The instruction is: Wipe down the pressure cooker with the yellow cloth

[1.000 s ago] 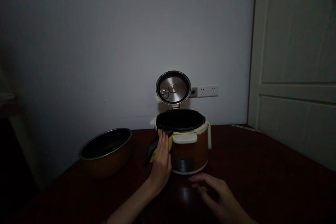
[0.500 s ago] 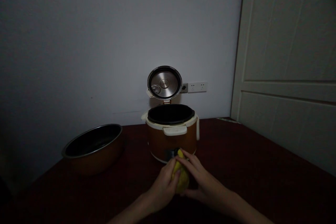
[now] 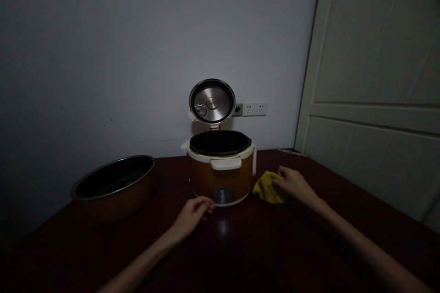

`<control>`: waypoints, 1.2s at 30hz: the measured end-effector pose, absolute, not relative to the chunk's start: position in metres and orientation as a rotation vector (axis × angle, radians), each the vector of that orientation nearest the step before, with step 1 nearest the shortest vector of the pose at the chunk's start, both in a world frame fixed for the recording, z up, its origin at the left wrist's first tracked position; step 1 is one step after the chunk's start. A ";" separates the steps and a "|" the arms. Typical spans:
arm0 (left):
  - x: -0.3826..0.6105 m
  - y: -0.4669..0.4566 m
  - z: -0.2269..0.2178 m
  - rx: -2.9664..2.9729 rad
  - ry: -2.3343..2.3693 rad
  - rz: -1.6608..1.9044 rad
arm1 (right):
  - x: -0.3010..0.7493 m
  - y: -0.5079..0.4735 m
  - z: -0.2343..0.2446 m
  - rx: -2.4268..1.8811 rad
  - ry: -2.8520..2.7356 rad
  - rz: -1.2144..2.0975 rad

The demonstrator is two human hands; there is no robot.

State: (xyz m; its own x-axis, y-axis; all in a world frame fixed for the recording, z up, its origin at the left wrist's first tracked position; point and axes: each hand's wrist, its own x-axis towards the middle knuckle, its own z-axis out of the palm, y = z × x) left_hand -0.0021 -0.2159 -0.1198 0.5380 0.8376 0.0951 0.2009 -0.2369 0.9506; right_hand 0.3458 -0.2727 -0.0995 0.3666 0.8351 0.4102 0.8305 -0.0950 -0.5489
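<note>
A yellow cloth (image 3: 269, 188) hangs pinched in the fingers of my right hand (image 3: 294, 184), low at the right side of an orange-and-white rice cooker (image 3: 220, 175). My left hand (image 3: 194, 215) is near the cooker's lower front left, with loosely bent fingers and nothing visible in them. I cannot tell whether it touches the base. The cooker's lid (image 3: 212, 102) stands raised at the back, showing its metal inner side. Below the white front handle (image 3: 226, 163) is a dark silvery panel (image 3: 224, 195).
On the left of the dark red table (image 3: 220, 252) rests a wide orange pot with a dark inside (image 3: 115, 201). Behind the cooker is a wall with a white power socket (image 3: 255, 109). A white panelled door (image 3: 374, 78) stands at the right.
My hands have parted. The right one carried the yellow cloth to the cooker's right side, where it spreads out; the left let go and moved left. The view shifted slightly.
</note>
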 end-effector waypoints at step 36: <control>-0.018 -0.230 -0.101 2.403 0.575 0.814 | 0.119 -0.295 -0.141 -0.842 -0.943 1.529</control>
